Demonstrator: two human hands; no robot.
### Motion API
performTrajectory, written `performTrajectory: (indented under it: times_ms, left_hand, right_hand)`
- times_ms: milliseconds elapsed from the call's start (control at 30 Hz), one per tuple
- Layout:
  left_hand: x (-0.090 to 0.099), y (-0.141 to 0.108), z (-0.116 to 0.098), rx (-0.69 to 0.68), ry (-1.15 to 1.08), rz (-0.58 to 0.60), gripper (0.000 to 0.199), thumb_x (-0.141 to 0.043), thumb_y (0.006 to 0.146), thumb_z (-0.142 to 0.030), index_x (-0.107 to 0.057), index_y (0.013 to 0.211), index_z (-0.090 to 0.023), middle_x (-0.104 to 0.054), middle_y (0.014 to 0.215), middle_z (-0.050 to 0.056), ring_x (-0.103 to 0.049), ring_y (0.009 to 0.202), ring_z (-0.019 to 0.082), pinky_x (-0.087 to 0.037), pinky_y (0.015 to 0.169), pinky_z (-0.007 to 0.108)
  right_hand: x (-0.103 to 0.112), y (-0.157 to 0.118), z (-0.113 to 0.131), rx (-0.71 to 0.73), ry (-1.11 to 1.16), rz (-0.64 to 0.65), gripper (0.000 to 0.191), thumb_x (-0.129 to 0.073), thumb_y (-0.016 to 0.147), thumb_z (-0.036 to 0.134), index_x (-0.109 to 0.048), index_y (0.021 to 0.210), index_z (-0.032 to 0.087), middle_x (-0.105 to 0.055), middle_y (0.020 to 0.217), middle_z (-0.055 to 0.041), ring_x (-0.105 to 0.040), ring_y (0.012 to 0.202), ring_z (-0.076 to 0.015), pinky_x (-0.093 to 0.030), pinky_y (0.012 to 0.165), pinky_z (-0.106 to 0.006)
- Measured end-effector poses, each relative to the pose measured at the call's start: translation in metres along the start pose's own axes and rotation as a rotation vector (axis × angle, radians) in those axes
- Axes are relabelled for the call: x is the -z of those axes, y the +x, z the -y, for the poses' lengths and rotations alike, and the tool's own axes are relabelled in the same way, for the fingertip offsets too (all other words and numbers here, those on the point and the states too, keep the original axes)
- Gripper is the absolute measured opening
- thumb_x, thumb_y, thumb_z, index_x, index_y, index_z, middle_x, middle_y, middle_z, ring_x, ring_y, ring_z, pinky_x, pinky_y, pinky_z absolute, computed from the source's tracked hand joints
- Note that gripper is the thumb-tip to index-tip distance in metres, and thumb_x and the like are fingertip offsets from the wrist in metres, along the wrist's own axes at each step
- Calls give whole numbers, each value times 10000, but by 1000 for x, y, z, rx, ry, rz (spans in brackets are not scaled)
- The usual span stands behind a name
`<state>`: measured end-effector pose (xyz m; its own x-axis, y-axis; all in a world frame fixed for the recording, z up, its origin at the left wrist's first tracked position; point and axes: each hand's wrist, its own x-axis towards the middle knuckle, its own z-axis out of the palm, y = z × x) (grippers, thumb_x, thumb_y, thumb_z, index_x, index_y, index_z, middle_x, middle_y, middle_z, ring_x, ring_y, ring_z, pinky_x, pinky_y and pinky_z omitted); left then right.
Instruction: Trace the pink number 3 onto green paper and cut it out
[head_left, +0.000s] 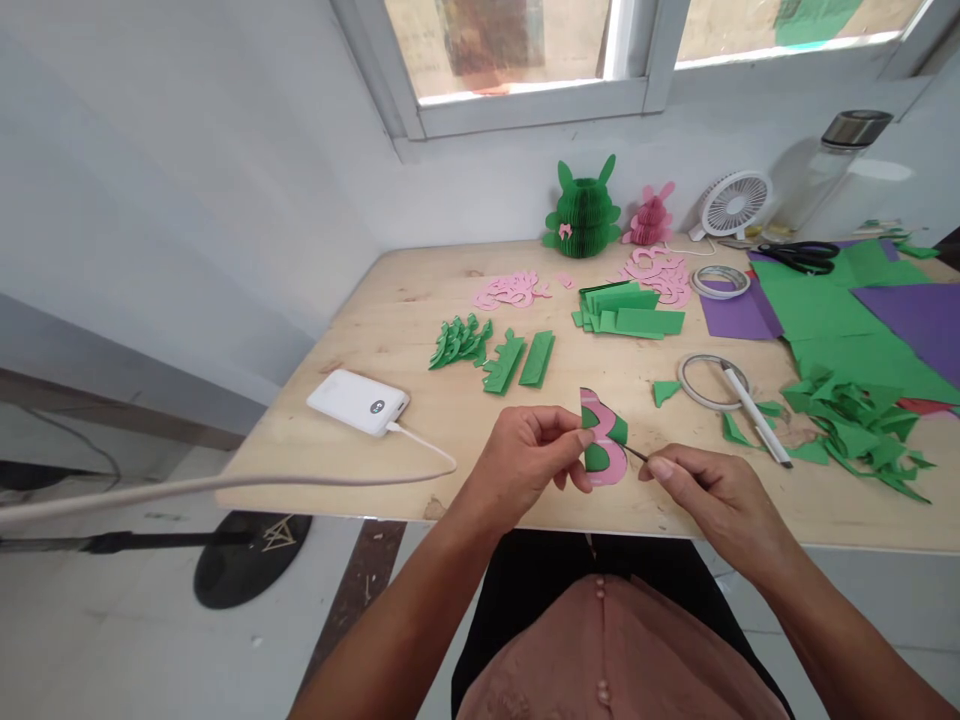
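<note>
My left hand pinches a pink curved paper shape laid against green paper, near the table's front edge. Fingers and thumb cover its left side. In my right hand is a thin dark pointed tool, whose tip meets the right edge of the paper; the rest of the tool is hidden in my fingers. Beyond my hands lie a folded green strip, a notched green piece and a pile of small green cutouts.
A white power bank with a cable sits left on the wooden table. To the right are a tape roll, a white pen, green scraps and black scissors. Paper figures and a fan stand behind.
</note>
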<state>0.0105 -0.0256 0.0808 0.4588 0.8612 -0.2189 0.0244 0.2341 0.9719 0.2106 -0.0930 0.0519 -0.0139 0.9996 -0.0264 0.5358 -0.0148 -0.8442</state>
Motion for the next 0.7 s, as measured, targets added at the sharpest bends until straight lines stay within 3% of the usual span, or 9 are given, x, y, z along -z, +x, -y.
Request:
performTrajectory:
  times_ms: [400, 700]
  left_hand:
    - [0, 0, -5, 13, 17, 20, 239, -681, 755, -354, -605, 667, -145, -609, 511, 5, -557, 470, 98, -362, 473, 207]
    - [0, 1, -6, 16, 21, 23, 231, -676, 747, -345, -605, 651, -148, -610, 496, 12, -553, 465, 100, -363, 465, 206]
  right_hand:
    - [4, 3, 0, -1, 7, 28, 493, -476, 896, 577, -697, 722, 172, -635, 714, -32, -559, 669, -165, -395, 531, -238]
    - [7, 4, 1, 18, -14, 25, 458, -499, 893, 547, -688, 709, 173, -574, 643, -15, -478, 600, -137, -374, 512, -242]
